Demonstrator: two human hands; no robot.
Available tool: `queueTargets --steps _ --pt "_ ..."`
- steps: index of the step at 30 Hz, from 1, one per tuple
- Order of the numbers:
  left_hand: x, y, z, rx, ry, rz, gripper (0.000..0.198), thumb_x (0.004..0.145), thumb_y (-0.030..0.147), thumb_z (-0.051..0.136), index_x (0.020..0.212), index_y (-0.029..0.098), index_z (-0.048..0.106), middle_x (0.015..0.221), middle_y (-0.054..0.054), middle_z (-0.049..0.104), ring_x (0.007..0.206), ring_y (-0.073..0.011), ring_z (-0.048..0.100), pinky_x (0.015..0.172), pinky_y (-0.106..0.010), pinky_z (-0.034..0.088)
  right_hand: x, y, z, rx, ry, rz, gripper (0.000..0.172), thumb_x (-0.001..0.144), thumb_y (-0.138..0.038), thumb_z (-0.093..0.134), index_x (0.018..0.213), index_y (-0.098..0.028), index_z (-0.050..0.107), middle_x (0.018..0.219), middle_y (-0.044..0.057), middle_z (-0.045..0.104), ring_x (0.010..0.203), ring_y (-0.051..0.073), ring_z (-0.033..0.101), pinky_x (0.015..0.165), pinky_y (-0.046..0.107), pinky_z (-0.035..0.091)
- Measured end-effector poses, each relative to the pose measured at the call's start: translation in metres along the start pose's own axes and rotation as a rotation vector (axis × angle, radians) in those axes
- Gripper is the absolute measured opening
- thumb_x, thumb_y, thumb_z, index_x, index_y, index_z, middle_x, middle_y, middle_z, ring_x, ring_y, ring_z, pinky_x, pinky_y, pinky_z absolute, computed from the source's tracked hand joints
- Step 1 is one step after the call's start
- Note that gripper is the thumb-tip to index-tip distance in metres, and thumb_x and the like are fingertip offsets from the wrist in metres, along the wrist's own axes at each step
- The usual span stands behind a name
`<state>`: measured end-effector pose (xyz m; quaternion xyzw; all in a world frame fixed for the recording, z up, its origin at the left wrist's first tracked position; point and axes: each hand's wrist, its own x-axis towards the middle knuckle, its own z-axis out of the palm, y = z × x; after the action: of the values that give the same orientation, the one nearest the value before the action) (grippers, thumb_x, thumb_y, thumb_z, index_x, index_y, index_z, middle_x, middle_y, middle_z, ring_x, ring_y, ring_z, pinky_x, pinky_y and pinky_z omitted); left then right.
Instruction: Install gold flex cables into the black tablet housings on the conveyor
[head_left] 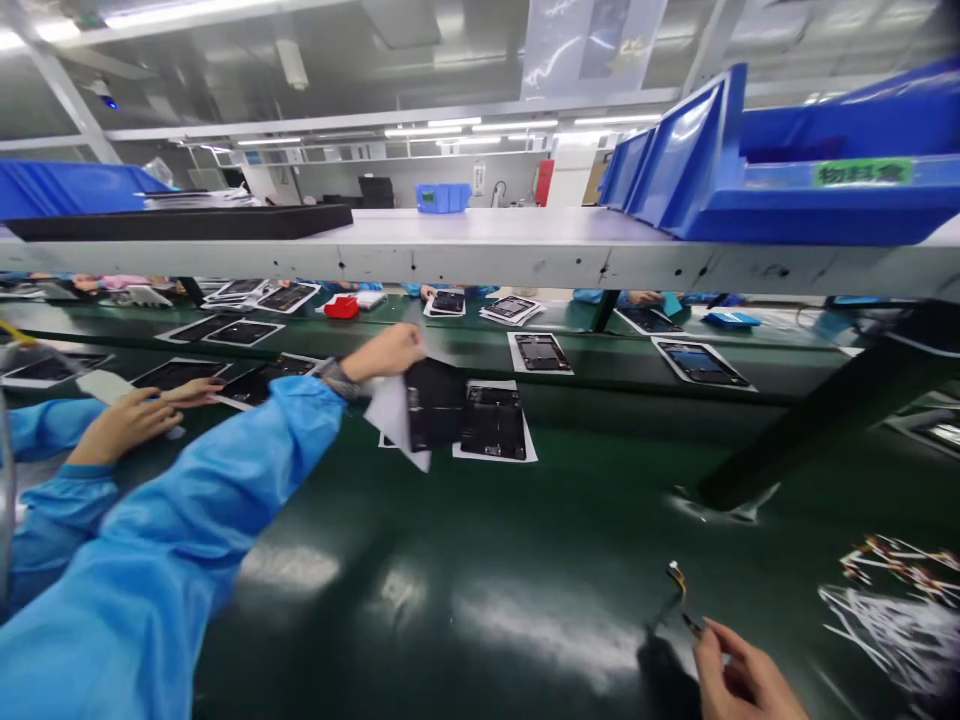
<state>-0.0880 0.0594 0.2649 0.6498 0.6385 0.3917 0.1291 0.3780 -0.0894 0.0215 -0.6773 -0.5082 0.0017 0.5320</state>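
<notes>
My left hand (386,352), in a blue sleeve, stretches forward over the bench. Its fingers pinch the top edge of a thin black tablet panel (436,405), tilted and blurred by motion. A white sheet (391,412) hangs beside the panel, under my hand. Just right of it, another black tablet panel with inner parts (493,425) lies on white paper. At the lower right, my right hand (742,672) closes thumb and finger on a short thin cable (679,580), which has a small white connector at its upper end.
Several white and coloured wires (900,620) lie at the right. A dark post (810,420) rises from the green bench (465,560). Blue bins (795,170) stand on the shelf (480,228) above. A co-worker's hands (131,420) work at the left. More tablet panels (701,362) lie behind.
</notes>
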Motion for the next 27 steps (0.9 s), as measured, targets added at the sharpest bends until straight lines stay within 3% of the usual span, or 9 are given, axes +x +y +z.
queueTargets --steps 3,6,9,12,16,20,24,25,27 --pt "-0.026 0.025 0.066 -0.263 -0.068 -0.03 0.016 0.074 0.027 0.066 0.073 0.015 0.054 0.053 0.009 0.049 0.048 -0.0045 0.045 0.047 -0.015 0.03 0.001 0.0 -0.015 0.014 -0.003 0.011 0.013 0.072 -0.05 0.062 0.08 -0.042 0.068 0.075 0.01 0.069 0.059 0.029 0.061 0.06 0.049 0.046" --pt "-0.078 0.037 0.126 -0.519 -0.073 -0.09 0.023 0.079 0.036 0.061 0.078 0.017 0.049 0.062 0.004 0.056 0.055 -0.01 0.054 0.051 -0.018 0.038 0.004 0.001 -0.039 -0.003 0.007 0.091 0.016 0.072 -0.053 0.062 0.078 -0.039 0.069 0.077 0.011 0.07 0.061 0.03 0.063 0.061 0.049 0.046" --pt "-0.147 0.035 0.171 -0.689 -0.066 -0.189 0.038 0.081 0.052 0.059 0.076 0.019 0.041 0.061 0.003 0.054 0.054 -0.011 0.053 0.051 -0.02 0.039 0.008 0.0 -0.064 -0.055 -0.036 0.181 0.029 0.074 -0.052 0.062 0.086 -0.028 0.071 0.083 0.012 0.071 0.068 0.03 0.065 0.065 0.045 0.049" --pt "-0.213 0.022 0.2 -0.798 -0.09 -0.326 0.046 0.08 0.061 0.059 0.077 0.021 0.038 0.058 0.005 0.051 0.048 -0.0103 0.048 0.047 -0.02 0.035 0.009 -0.001 -0.082 -0.102 -0.035 0.236 0.044 0.076 -0.054 0.058 0.095 -0.016 0.071 0.083 0.012 0.07 0.069 0.027 0.064 0.065 0.039 0.049" --pt "-0.267 0.001 0.217 -0.885 -0.169 -0.512 0.05 0.077 0.066 0.064 0.08 0.022 0.039 0.057 0.005 0.053 0.047 -0.0125 0.049 0.047 -0.021 0.034 0.003 0.001 -0.089 -0.083 -0.022 0.285 0.046 0.077 -0.053 0.06 0.1 -0.014 0.071 0.082 0.01 0.069 0.067 0.024 0.063 0.062 0.033 0.048" --pt "-0.287 -0.018 0.202 -0.525 -0.209 -0.43 0.035 0.088 0.058 0.054 0.089 0.023 0.049 0.069 0.0 0.06 0.062 -0.0194 0.059 0.058 -0.029 0.043 -0.003 0.003 -0.091 -0.053 -0.016 0.289 0.046 0.08 -0.051 0.062 0.108 -0.014 0.071 0.091 0.01 0.07 0.07 0.023 0.064 0.065 0.033 0.048" --pt "-0.276 -0.021 0.18 0.073 0.05 -0.158 0.025 0.091 0.039 0.053 0.11 0.022 0.053 0.1 -0.008 0.062 0.095 -0.0265 0.059 0.086 -0.04 0.046 -0.002 -0.004 -0.094 -0.045 -0.006 0.279 0.049 0.081 -0.055 0.063 0.108 -0.014 0.071 0.091 0.011 0.07 0.07 0.023 0.063 0.062 0.032 0.048" --pt "-0.267 -0.017 0.18 0.15 0.036 -0.09 0.022 0.093 0.036 0.051 0.108 0.021 0.054 0.101 -0.009 0.061 0.098 -0.0261 0.057 0.088 -0.04 0.045 -0.001 -0.009 -0.094 -0.046 -0.011 0.27 0.049 0.081 -0.055 0.063 0.107 -0.014 0.072 0.09 0.011 0.071 0.07 0.023 0.062 0.061 0.031 0.048" --pt "-0.244 -0.005 0.189 0.222 -0.137 0.017 0.014 0.095 0.029 0.048 0.099 0.02 0.057 0.097 -0.007 0.062 0.096 -0.0223 0.058 0.087 -0.035 0.045 0.002 -0.019 -0.095 -0.044 -0.026 0.252 0.048 0.082 -0.053 0.064 0.106 -0.013 0.072 0.089 0.01 0.071 0.07 0.022 0.063 0.059 0.029 0.048"
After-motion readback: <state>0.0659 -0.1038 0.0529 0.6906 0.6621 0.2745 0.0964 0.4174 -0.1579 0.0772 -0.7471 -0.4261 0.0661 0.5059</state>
